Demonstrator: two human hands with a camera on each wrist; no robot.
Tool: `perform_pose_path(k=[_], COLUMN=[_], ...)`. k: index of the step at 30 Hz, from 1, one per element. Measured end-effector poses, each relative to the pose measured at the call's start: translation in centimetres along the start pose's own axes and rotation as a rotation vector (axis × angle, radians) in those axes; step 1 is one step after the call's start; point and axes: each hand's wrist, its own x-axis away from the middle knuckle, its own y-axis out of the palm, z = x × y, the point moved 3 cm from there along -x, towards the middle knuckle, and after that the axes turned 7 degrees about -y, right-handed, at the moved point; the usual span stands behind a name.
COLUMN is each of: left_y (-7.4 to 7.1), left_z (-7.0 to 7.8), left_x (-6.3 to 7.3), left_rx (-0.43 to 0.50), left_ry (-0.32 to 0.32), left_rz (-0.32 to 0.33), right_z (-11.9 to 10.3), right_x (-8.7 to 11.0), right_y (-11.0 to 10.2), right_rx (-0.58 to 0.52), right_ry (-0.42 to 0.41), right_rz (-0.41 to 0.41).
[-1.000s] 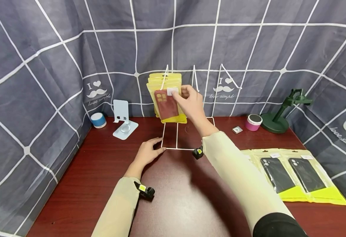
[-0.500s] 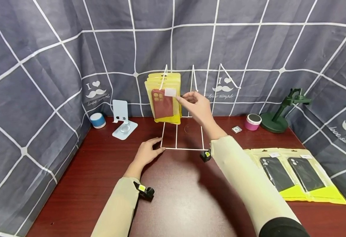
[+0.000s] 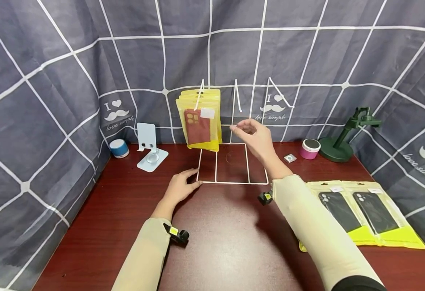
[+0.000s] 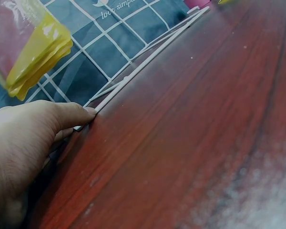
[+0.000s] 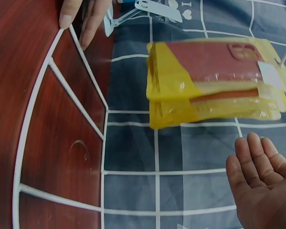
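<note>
Several yellow-edged clear bags with phone cases hang on the left hook of a white wire rack (image 3: 234,183). The front bag (image 3: 199,126) shows a dark red phone case (image 5: 205,62) and a white label. At the rack's front left corner, my left hand (image 3: 179,186) rests on the table, thumb tip and fingers touching the base wire (image 4: 133,76). My right hand (image 3: 256,137) is in the air right of the bags, below the middle hook (image 3: 238,97). Its fingers are relaxed, with nothing in them; the right wrist view shows the palm (image 5: 267,195) apart from the bags.
More bagged black phone cases (image 3: 374,212) lie at the right, partly behind my right sleeve. A pale blue phone stand (image 3: 147,137) and a blue round speaker (image 3: 119,149) stand left. A pink speaker (image 3: 309,149), small square player (image 3: 290,158) and green stand (image 3: 337,147) are back right.
My right hand has let go of the front bag and moved right and slightly down, away from it. The bag now hangs straighter on the left hook. My left hand has stayed at the corner.
</note>
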Motion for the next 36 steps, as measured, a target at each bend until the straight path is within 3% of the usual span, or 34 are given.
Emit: perform_pose_path(k=[10,15,18,24,28,34,36], left_y=[0.1,-0.1,-0.1,0.4,0.4,0.3,0.2], left_z=[-0.3,-0.2,-0.3,-0.4,-0.2,0.0,0.1], left_x=[-0.3,-0.4,-0.4,0.0,0.1,0.1,0.1], left_rx=[-0.02,-0.013,-0.005,0.003,0.018,0.019,0.021], left_ry=[-0.002,0.007,0.009,0.013,0.022,0.024,0.022], left_rz=[-0.013,0.002,0.007,-0.003,0.005,0.003,-0.001], right_z=[2.3,3.3,4.7,7.9,9.8,13.8,14.7], right_x=[2.3,4.0,5.4,9.2,11.4,14.1,14.6], right_y=[-3.9,-6.3,-7.9,-11.4,-13.2,-14.1,-14.3], right_rx=[0.01,-0.012,-0.014,0.117,0.181,0.052,0.076], right_ry=[0.04,0.083,0.107,0.186,0.188,0.194,0.199], right_rz=[0.054,0.038,0.017,-0.078,-0.158,-0.139,-0.125])
